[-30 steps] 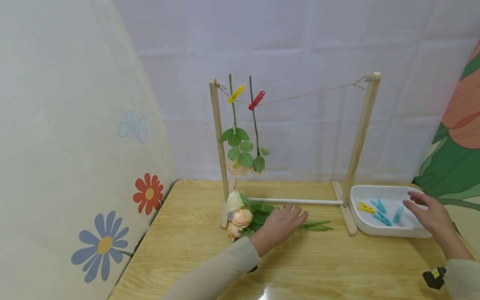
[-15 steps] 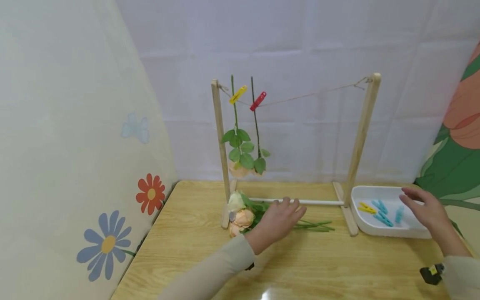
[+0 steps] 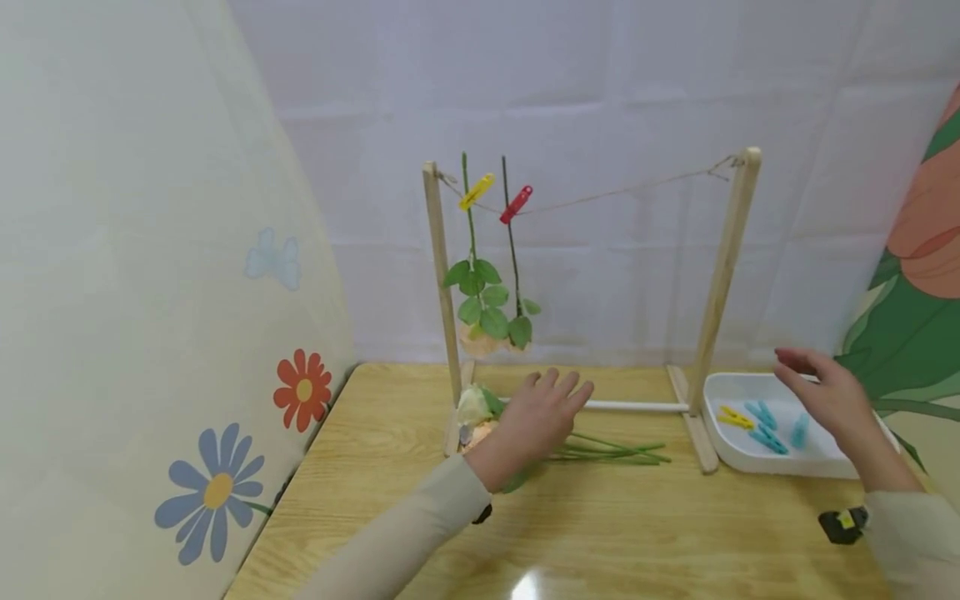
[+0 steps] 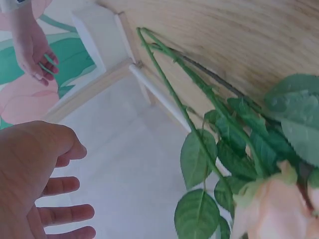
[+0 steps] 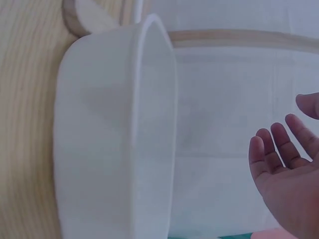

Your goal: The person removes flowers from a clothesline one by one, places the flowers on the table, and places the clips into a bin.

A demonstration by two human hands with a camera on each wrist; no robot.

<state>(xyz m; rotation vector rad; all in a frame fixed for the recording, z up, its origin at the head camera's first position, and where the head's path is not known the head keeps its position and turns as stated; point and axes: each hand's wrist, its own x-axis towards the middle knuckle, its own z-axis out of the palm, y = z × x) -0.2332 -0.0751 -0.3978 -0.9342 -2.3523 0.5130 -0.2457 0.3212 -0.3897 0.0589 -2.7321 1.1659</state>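
Above the cut roses (image 3: 474, 407) on the table, my left hand (image 3: 531, 423) has its fingers extended and holds nothing. It covers much of the blooms and leaves in the head view; the stems (image 3: 615, 452) stick out to the right. In the left wrist view, a peach bloom (image 4: 279, 206) and its leaves lie beside the hand. My right hand (image 3: 828, 398), fingers loosely bent around nothing, hovers over the white tray (image 3: 723, 454). Inside that tray are a yellow clothespin (image 3: 735, 417) and several blue clothespins (image 3: 768, 439).
A wooden frame (image 3: 723, 275) with a string (image 3: 600, 196) stands at the back. Two roses hang heads-down from its left part, one by a yellow clothespin (image 3: 477, 192), one by a red clothespin (image 3: 516, 204). A white rod (image 3: 637, 407) joins the frame's feet.
My left hand has shifted left and slightly up over the roses, uncovering more stem and hiding more of the blooms. My right hand has moved left and a little up above the tray.
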